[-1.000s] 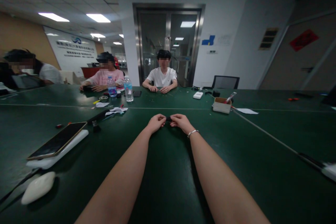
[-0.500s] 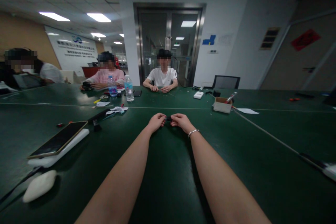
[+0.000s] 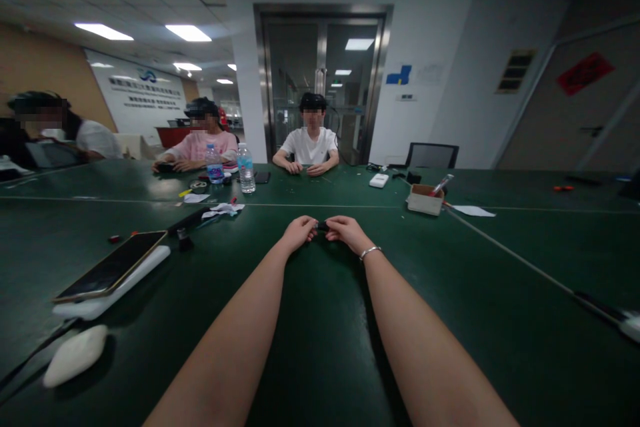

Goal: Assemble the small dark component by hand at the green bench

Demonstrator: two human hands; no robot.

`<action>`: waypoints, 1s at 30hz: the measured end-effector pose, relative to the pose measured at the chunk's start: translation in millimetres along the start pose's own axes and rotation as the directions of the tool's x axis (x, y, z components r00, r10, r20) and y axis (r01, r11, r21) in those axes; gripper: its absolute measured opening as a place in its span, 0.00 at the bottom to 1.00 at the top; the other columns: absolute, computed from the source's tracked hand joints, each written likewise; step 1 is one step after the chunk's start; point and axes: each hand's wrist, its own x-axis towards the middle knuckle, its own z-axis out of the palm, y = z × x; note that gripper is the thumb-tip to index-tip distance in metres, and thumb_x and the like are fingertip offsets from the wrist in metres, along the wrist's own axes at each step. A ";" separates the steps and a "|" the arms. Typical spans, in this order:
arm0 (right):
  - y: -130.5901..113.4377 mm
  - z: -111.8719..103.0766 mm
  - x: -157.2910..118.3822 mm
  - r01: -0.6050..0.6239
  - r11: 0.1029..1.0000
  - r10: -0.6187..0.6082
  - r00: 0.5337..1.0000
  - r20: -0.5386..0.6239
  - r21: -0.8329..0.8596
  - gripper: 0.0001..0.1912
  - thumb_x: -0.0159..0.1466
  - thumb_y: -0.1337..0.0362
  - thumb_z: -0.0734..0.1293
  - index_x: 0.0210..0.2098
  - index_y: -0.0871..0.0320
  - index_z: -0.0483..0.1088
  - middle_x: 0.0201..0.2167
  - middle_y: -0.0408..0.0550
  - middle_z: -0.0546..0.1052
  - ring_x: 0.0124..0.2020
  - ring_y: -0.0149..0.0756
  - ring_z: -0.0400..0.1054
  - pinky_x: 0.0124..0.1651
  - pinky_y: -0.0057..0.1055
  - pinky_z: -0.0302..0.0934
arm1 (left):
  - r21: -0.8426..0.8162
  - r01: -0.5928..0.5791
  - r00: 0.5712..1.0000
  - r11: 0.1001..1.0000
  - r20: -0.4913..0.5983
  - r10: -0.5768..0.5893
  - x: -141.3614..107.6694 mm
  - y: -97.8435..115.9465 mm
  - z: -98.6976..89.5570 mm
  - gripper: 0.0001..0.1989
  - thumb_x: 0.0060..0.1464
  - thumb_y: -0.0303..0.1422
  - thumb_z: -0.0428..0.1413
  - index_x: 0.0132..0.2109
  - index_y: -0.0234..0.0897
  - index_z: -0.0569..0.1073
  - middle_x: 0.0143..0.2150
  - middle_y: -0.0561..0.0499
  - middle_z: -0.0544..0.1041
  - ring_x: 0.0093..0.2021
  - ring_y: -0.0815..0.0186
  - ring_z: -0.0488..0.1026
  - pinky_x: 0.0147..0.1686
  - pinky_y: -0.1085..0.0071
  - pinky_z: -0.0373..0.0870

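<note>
A small black object (image 3: 322,226) is held between my two hands, just above or on the green table (image 3: 320,320); its kind is too small to make out. My left hand (image 3: 301,233) pinches its left end with thumb and fingertips. On the other side, my right hand (image 3: 346,231) grips the right end, also with the fingers closed. A silver bracelet (image 3: 370,253) circles my right wrist. The fingertips cover much of the black object.
To the left, a phone (image 3: 113,265) rests on a white box (image 3: 115,283), with a white stone-like object (image 3: 76,356) nearer me. Two bottles (image 3: 215,165) (image 3: 246,170) stand ahead left. A small open box (image 3: 425,200) sits right, by a cable (image 3: 510,250). Several people sit across.
My hands stay almost in place, both still on the small black object. Across the table, the person in pink has lowered the dark thing in their hands to the tabletop.
</note>
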 end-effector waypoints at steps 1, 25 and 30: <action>0.4 -0.3 0.2 0.003 1.000 -0.003 1.000 0.004 0.002 0.03 0.59 0.73 0.66 0.33 0.66 0.69 0.18 0.45 0.73 0.18 0.27 0.70 0.23 0.19 0.67 | 0.004 -0.001 1.000 1.000 0.003 0.001 0.1 0.3 0.1 0.10 0.54 0.33 0.50 0.40 0.31 0.70 0.25 0.52 0.69 0.22 0.75 0.64 0.21 0.79 0.62; 5.6 -3.3 4.1 0.045 0.998 -0.044 0.998 0.036 -0.041 0.05 0.58 0.69 0.68 0.32 0.65 0.70 0.17 0.46 0.74 0.17 0.25 0.68 0.21 0.18 0.65 | -0.021 -0.003 1.000 1.000 0.018 0.003 3.8 -4.1 -1.6 0.10 0.52 0.31 0.51 0.41 0.32 0.71 0.25 0.53 0.68 0.22 0.75 0.64 0.21 0.80 0.62; 4.8 -3.1 3.7 0.041 0.999 -0.040 0.998 0.043 -0.034 0.04 0.59 0.69 0.66 0.32 0.66 0.69 0.17 0.46 0.74 0.17 0.26 0.68 0.21 0.18 0.65 | -0.015 0.002 1.000 1.000 0.020 -0.002 2.4 -2.8 -1.5 0.11 0.54 0.33 0.50 0.40 0.32 0.71 0.24 0.53 0.69 0.21 0.75 0.64 0.21 0.79 0.62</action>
